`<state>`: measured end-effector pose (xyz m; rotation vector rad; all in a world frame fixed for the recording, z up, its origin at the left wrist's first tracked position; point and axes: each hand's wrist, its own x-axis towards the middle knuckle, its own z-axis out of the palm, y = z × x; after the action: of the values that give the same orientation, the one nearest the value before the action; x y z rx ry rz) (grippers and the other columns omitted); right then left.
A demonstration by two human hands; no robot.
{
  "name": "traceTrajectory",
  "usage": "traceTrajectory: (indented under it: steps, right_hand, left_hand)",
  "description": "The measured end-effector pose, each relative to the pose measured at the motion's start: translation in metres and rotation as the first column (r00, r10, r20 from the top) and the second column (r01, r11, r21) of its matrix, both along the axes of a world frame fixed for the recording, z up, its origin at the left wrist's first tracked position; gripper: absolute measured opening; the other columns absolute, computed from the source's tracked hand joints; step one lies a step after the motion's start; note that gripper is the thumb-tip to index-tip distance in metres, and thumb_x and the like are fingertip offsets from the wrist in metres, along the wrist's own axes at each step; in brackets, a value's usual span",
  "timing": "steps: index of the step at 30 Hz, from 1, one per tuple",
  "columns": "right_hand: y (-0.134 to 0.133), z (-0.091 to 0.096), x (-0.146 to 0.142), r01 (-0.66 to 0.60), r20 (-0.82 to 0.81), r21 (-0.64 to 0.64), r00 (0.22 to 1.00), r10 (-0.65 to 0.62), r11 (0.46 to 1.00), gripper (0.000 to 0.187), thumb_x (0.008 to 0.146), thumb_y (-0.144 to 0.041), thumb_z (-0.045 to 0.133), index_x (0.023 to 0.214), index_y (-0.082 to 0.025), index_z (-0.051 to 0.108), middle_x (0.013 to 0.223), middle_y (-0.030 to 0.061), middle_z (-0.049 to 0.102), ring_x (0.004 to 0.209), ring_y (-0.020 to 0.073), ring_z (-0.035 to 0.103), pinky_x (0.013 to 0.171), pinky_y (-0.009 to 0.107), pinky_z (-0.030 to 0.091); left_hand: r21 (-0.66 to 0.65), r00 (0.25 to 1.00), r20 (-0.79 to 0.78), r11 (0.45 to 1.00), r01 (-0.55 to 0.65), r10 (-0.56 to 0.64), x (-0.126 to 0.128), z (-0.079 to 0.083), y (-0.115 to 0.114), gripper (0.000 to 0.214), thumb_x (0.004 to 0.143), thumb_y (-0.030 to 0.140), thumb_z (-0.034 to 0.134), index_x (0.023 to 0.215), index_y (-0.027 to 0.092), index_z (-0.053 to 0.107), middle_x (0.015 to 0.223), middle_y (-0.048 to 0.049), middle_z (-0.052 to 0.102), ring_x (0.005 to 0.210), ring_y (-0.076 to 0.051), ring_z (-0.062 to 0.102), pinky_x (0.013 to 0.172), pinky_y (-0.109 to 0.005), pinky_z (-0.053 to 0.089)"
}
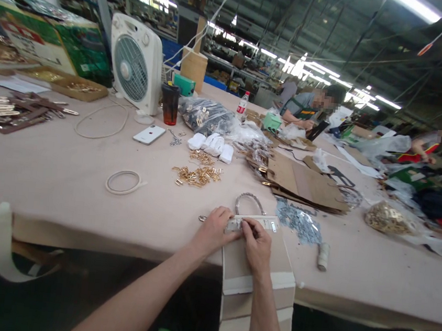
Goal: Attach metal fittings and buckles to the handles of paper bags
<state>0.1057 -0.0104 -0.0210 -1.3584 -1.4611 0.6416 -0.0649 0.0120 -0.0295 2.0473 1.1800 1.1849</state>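
Panel (235, 259) over tabletop (176, 213) edge.
L hand (211, 232), fingers gripping, prob. steadies it; R hand (258, 247), fingers pinched narrow, contents unclear.

Pinkish table (64, 191) — on it white fan (134, 67), phone (149, 134), tape roll (121, 192), gold pieces (200, 176) — and, partly, a beige panel (237, 259).

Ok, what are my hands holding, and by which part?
A beige bag piece, by its far edge: left hand at the left corner, right hand touching near the middle. I can't tell whether it pinches anything small.
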Motion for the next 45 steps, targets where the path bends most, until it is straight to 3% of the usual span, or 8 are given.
traceTrajectory:
  steps: [4,13,26,33,37,40,43,45]
  right_hand:
    - [0.004,0.003,0.000,-0.109,0.065,-0.083,0.991,0.115,0.990,0.028,0.094,-0.043,0.063,0.101,-0.021,0.079,0.090,0.0039,0.077,0.081,0.0207,0.069,0.078,0.030,0.054]
    - [0.010,0.004,-0.002,-0.112,0.166,-0.115,0.977,0.131,0.987,0.024,0.092,-0.041,0.063,0.098,-0.024,0.079,0.097,0.0042,0.079,0.090,0.0239,0.071,0.086,0.033,0.054]
    - [0.009,0.008,-0.013,-0.032,0.327,-0.094,0.943,0.062,0.995,0.023,0.092,-0.036,0.058,0.100,-0.023,0.077,0.103,0.0058,0.076,0.096,0.0235,0.068,0.091,0.035,0.050]
    - [0.009,-0.002,-0.014,0.040,0.324,0.024,0.945,-0.045,0.999,0.021,0.090,-0.037,0.066,0.101,-0.020,0.073,0.099,0.0075,0.071,0.087,0.0217,0.064,0.081,0.033,0.050]
    - [0.001,-0.002,-0.015,0.048,0.205,0.082,0.977,-0.064,0.995,0.022,0.093,-0.040,0.067,0.100,-0.020,0.073,0.098,0.0062,0.070,0.081,0.0183,0.062,0.077,0.030,0.050]
    - [-0.014,-0.003,-0.012,0.094,-0.024,0.114,0.995,-0.092,0.989,0.027,0.097,-0.044,0.063,0.098,-0.019,0.072,0.087,0.0031,0.067,0.073,0.0156,0.059,0.070,0.027,0.049]
    - [-0.028,-0.009,0.001,0.213,-0.254,0.098,0.950,-0.183,0.972,0.032,0.100,-0.048,0.059,0.102,-0.018,0.070,0.077,-0.0008,0.061,0.056,0.0105,0.048,0.055,0.024,0.041]
    - [-0.031,-0.014,0.020,0.323,-0.339,0.114,0.902,-0.268,0.940,0.035,0.100,-0.051,0.058,0.106,-0.018,0.069,0.080,-0.0001,0.061,0.055,0.0096,0.046,0.053,0.023,0.039]
  left_hand:
    - [-0.011,1.000,0.011,1.000,0.003,-0.003,-0.001,-0.001,0.000,0.032,0.081,0.028,0.082,0.104,0.022,0.061,0.110,-0.0065,0.062,0.107,-0.025,0.060,0.095,-0.040,0.051]
    - [-0.013,1.000,0.014,1.000,0.005,-0.005,0.000,-0.006,0.002,0.033,0.080,0.022,0.080,0.107,0.022,0.062,0.111,-0.0064,0.062,0.109,-0.025,0.059,0.098,-0.040,0.050]
    - [-0.023,1.000,-0.007,1.000,0.009,-0.009,0.000,-0.005,0.002,0.028,0.080,0.017,0.072,0.106,0.022,0.062,0.111,-0.0062,0.063,0.110,-0.025,0.059,0.100,-0.041,0.050]
    - [-0.020,1.000,-0.004,1.000,0.009,-0.009,0.000,-0.003,0.001,0.030,0.079,0.015,0.069,0.108,0.022,0.062,0.112,-0.0064,0.063,0.111,-0.025,0.059,0.100,-0.041,0.050]
    - [-0.026,1.000,-0.009,1.000,0.006,-0.006,-0.001,0.002,0.000,0.028,0.081,0.018,0.072,0.107,0.021,0.062,0.112,-0.0067,0.063,0.109,-0.025,0.059,0.099,-0.041,0.051]
    - [-0.019,0.999,-0.031,1.000,0.014,-0.015,-0.001,0.002,0.000,0.030,0.081,0.023,0.076,0.107,0.021,0.062,0.112,-0.0069,0.063,0.109,-0.026,0.059,0.098,-0.042,0.052]
    - [0.002,0.999,-0.050,1.000,0.020,-0.020,0.000,-0.001,0.001,0.036,0.081,0.023,0.078,0.112,0.021,0.062,0.115,-0.0075,0.063,0.112,-0.027,0.059,0.102,-0.044,0.051]
    - [0.016,0.998,-0.054,1.000,0.023,-0.022,0.000,-0.003,0.003,0.038,0.082,0.024,0.078,0.116,0.021,0.061,0.118,-0.0080,0.063,0.115,-0.027,0.059,0.104,-0.046,0.050]
